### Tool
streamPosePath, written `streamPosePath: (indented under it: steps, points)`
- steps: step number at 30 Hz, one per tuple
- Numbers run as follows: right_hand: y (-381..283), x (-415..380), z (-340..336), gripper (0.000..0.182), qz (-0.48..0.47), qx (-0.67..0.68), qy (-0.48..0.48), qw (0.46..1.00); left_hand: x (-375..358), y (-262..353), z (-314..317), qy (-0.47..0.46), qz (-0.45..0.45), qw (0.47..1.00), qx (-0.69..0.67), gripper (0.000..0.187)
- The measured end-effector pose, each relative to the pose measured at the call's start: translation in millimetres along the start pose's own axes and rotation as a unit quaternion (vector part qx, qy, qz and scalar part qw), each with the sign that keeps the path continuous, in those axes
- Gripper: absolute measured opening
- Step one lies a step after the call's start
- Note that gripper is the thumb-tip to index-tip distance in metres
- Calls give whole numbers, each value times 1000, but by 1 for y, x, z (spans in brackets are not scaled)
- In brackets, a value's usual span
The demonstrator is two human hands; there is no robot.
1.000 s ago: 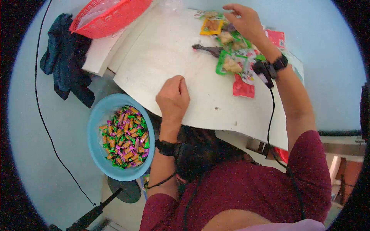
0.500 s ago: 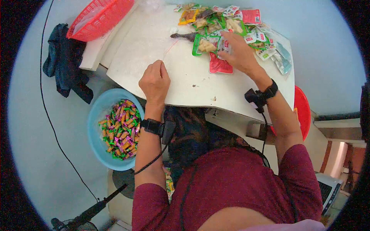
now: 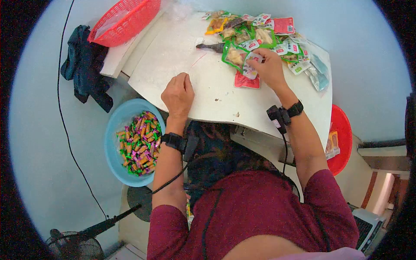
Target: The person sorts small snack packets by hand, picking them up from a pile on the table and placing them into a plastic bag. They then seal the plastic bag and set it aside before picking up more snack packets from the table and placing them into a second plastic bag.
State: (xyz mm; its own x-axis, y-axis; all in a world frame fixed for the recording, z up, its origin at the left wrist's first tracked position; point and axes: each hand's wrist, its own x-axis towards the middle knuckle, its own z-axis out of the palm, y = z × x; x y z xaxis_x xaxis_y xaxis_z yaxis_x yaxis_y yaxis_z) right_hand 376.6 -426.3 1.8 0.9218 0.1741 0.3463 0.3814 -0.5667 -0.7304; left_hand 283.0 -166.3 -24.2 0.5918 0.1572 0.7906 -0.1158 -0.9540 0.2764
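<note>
My right hand (image 3: 269,69) pinches the right edge of a green-edged snack packet (image 3: 236,57) with pale food in it, at the front of a pile of packets (image 3: 264,35) on the white table. Just below that packet lies a red packet (image 3: 247,81), partly covered. A dark packet (image 3: 211,47) is to its left. My left hand (image 3: 177,96) rests on the table's near left part, its fingers curled together; whatever they hold, if anything, is hidden.
A blue basin (image 3: 113,161) of small wrapped snacks stands below the table (image 3: 216,86) on the left. There is a red basket (image 3: 125,21) at the upper left beside dark cloth (image 3: 84,69). A red basin (image 3: 342,151) stands at the right, a fan (image 3: 76,246) at lower left.
My right hand has closed on the green-edged packet, which is now tilted and shifted slightly. My left hand keeps its curled pose, and the whole view has moved a little.
</note>
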Motion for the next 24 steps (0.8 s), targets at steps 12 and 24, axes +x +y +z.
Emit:
streamPosePath:
  steps: [12, 24]
  points:
    - [-34, -5, -32, 36, 103, 462, -148, 869, -8, 59, 13, -3, -178, 976, -129, 10]
    - [-48, -21, -1, 33, 157, 480, -216, 836, -13, 65, 8, 26, -79, 982, -167, 11]
